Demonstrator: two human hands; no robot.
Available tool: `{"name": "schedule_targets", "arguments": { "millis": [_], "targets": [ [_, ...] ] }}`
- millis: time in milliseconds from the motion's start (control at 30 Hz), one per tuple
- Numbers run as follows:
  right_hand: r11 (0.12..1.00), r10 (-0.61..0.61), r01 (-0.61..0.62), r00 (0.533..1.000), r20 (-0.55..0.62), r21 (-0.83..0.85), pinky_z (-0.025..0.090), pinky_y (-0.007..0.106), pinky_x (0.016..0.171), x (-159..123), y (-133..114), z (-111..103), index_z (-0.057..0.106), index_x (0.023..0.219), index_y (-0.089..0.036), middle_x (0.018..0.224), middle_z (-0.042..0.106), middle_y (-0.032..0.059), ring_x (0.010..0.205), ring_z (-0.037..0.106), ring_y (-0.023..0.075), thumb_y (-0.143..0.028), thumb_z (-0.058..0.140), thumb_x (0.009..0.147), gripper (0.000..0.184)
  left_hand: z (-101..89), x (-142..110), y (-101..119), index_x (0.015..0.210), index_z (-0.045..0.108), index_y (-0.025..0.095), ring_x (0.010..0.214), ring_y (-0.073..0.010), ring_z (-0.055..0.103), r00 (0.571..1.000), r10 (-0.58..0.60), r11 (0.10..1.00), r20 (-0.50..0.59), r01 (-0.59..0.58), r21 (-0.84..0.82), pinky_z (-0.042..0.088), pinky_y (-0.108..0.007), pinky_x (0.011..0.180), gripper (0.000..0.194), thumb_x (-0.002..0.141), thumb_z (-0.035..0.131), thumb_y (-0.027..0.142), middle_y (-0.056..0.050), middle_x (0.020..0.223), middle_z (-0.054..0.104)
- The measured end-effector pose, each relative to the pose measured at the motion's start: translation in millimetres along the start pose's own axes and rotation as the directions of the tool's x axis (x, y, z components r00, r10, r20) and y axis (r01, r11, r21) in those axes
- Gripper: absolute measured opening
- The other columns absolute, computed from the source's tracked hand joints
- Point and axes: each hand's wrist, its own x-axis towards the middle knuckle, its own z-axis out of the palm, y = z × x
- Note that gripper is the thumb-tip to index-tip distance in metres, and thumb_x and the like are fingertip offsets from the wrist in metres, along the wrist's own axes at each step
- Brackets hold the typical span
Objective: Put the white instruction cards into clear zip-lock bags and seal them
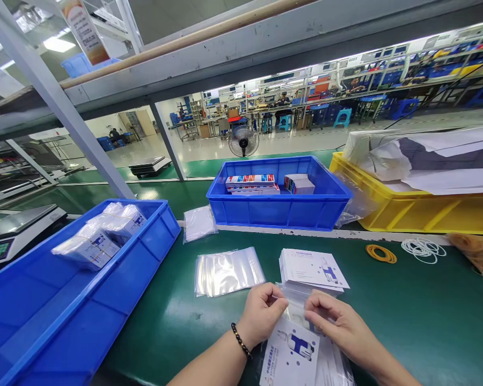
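My left hand [261,313] and my right hand [333,321] are both closed in a pinch on the top edge of a clear plastic bag [295,308] at the near edge of the green table. A white card with a blue logo [290,356] lies under my hands, partly inside the plastic. Just beyond sits a stack of the same white cards [312,268]. A pile of empty clear bags [227,272] lies to the left of that stack.
A blue bin [104,300] at the left holds bagged cards [100,236]. Another blue bin [279,212] straight ahead holds small boxes. A yellow bin [418,214] stands at the right. Rubber bands [381,253] and white loops [423,249] lie nearby. A scale [12,233] sits far left.
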Motion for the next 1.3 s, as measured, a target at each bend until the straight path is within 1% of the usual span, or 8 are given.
{"name": "schedule_targets", "arguments": {
  "millis": [233,500,667,767,867,933,1100,1300],
  "targets": [
    [0.997,-0.057,0.057,0.998,0.002,-0.045,0.039,0.024,0.050,-1,-1,6,0.049,0.056,-0.021,0.057,0.050,-0.0004,0.052,0.047,0.0135,-0.038,0.046,0.078,0.028,3.3,-2,0,0.055,0.055,0.015,0.052,-0.0098,0.043,0.996,-0.033,0.999,0.086,0.035,-0.023,0.035,-0.023,0.054,0.023,0.059,0.064,0.036,0.001,0.054,0.051],
    [0.984,-0.147,0.149,0.989,0.023,-0.099,0.041,0.025,0.051,-3,3,14,0.049,0.058,-0.021,0.058,0.053,0.0004,0.054,0.050,0.0140,-0.035,0.043,0.082,0.029,6.6,-5,-3,0.050,0.055,0.015,0.052,-0.0108,0.045,0.991,0.056,0.997,0.124,-0.063,0.049,0.037,-0.022,0.052,0.023,0.061,0.063,0.033,-0.001,0.052,0.054],
    [0.986,-0.123,0.121,0.992,-0.008,-0.117,0.043,0.024,0.051,-3,4,6,0.054,0.065,-0.021,0.061,0.056,0.0003,0.054,0.052,0.0141,-0.037,0.044,0.081,0.025,2.2,-3,-5,0.056,0.058,0.014,0.052,-0.0106,0.046,0.996,0.041,0.999,0.084,-0.042,0.012,0.039,-0.023,0.053,0.027,0.065,0.063,0.039,-0.001,0.055,0.054],
    [0.976,-0.143,0.125,0.986,-0.090,-0.177,0.044,0.024,0.050,-3,6,-2,0.054,0.065,-0.022,0.061,0.057,0.0005,0.054,0.054,0.0142,-0.035,0.042,0.083,0.026,-6.4,0,-1,0.069,0.062,0.014,0.060,-0.0142,0.053,0.987,0.154,0.985,0.052,-0.158,0.073,0.044,-0.026,0.059,0.031,0.075,0.054,0.043,-0.004,0.064,0.060],
    [0.937,-0.264,0.204,0.945,-0.194,-0.283,0.045,0.024,0.052,-3,11,-8,0.056,0.067,-0.022,0.065,0.059,0.0015,0.059,0.056,0.0150,-0.032,0.044,0.084,0.023,-16.8,4,2,0.091,0.063,0.016,0.085,-0.0198,0.057,0.931,0.364,0.873,-0.025,-0.332,0.358,0.046,-0.035,0.079,0.029,0.085,0.041,0.034,-0.009,0.088,0.065],
    [0.894,-0.358,0.258,0.903,-0.237,-0.368,0.046,0.025,0.054,-2,16,-9,0.058,0.069,-0.023,0.068,0.059,0.0024,0.063,0.057,0.0160,-0.031,0.046,0.084,0.021,-21.9,7,0,0.106,0.058,0.016,0.106,-0.0241,0.051,0.906,0.418,0.752,-0.070,-0.302,0.586,0.040,-0.042,0.094,0.029,0.083,0.041,0.024,-0.012,0.108,0.061],
    [0.766,-0.497,0.246,0.812,-0.305,-0.594,0.048,0.033,0.062,2,31,-8,0.062,0.076,-0.024,0.079,0.062,0.0063,0.077,0.059,0.0214,-0.033,0.046,0.083,0.020,-27.1,13,-10,0.129,0.042,0.013,0.134,-0.0320,0.018,0.978,0.191,0.453,-0.081,-0.015,0.892,0.019,-0.050,0.108,0.058,0.071,0.046,0.007,-0.014,0.140,0.034],
    [0.724,-0.552,0.243,0.765,-0.332,-0.645,0.048,0.036,0.068,1,35,-5,0.062,0.082,-0.022,0.088,0.063,0.0074,0.086,0.059,0.0231,-0.033,0.047,0.083,0.018,-30.8,17,-3,0.107,0.057,0.010,0.112,-0.0288,0.046,0.996,0.065,0.319,-0.056,0.032,0.947,0.040,-0.039,0.091,0.043,0.069,0.041,-0.001,-0.015,0.113,0.056]
  ]
}}
